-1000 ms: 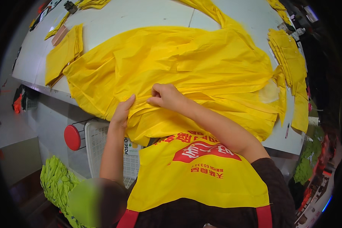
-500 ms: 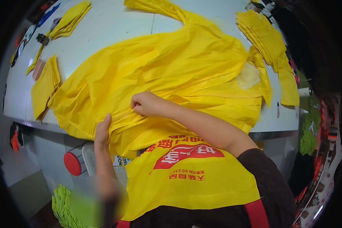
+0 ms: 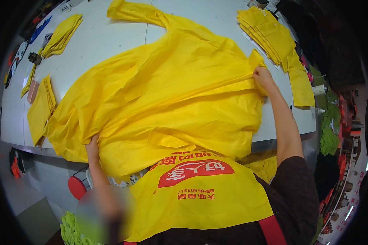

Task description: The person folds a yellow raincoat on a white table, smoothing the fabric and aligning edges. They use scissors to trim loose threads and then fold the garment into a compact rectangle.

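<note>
A large yellow jacket [image 3: 163, 77] lies spread and creased across the table, one sleeve reaching to the far side. Its front edge forms a long, tight fold running between my two hands. At the near left, my left hand [image 3: 93, 148] grips the jacket by its lower edge, fingers partly hidden in the fabric. My right hand [image 3: 264, 79] is closed around the jacket at the far end of the fold, on the right, where a small flap of yellow cloth stands up. The near part of the jacket hangs over the table edge against my yellow apron [image 3: 200, 204].
On the white table [image 3: 98, 41] are stacks of folded yellow pieces at the right [image 3: 270, 36], far left [image 3: 63, 34] and near left [image 3: 41, 110]. A white thread cone [image 3: 319, 90] stands by the right edge. A red round stool [image 3: 77, 188] is below on the left.
My right hand has moved from the zipper near my left hand to the jacket's right end and grips it there. The front edge is now pulled straighter. My left hand has shifted slightly left and down.
</note>
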Motion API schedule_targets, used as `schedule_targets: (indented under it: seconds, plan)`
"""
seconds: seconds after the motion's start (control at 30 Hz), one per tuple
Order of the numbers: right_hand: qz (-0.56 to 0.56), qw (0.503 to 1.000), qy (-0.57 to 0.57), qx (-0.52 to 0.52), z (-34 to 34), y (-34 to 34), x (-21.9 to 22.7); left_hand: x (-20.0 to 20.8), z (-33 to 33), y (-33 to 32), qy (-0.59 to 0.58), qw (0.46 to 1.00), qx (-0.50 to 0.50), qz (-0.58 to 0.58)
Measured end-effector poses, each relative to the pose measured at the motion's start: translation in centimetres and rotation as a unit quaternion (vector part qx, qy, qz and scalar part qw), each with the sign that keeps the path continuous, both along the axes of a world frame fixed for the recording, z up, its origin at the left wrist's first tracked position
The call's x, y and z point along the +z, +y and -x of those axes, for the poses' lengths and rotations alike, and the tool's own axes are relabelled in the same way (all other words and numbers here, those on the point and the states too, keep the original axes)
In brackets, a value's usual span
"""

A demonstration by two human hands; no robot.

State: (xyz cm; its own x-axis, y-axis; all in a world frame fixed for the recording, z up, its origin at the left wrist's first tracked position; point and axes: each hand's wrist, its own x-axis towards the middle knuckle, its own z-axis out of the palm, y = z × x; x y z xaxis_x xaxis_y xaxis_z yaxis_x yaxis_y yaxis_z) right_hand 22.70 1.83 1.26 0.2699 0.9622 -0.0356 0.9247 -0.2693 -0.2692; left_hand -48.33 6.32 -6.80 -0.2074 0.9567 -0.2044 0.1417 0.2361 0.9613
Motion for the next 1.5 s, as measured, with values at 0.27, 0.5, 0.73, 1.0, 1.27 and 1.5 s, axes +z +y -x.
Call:
schedule_targets:
  seconds: [0.27,0.5,0.73,1.0,1.27,1.5]
  plan:
    - [-0.087,0.994,0.056,-0.020,1.5,-2.0,3.1,5.6,0.3,0.6,0.295,0.927,-0.122,0.197]
    - [-0.041,0.973,-0.039,0.222,1.7,-0.9,4.0,16.0,-14.4,1.7,0.366,0.906,-0.212,0.005]
    - [0.107,0.980,-0.053,0.158,-0.1,4.7,-0.3,6.4,-40.3,3.7,0.269,0.818,-0.453,-0.231]
    - [0.125,0.983,0.133,0.017,-2.5,4.1,-3.0,3.9,-45.8,5.0,0.284,0.822,-0.490,-0.057]
    - [0.140,0.955,0.261,-0.008,-4.3,4.1,-4.0,1.6,-45.5,5.0,0.270,0.837,-0.474,-0.027]
    - [0.139,0.962,0.232,-0.034,-3.5,4.5,-3.6,1.6,-45.7,5.2,0.265,0.847,-0.460,-0.022]
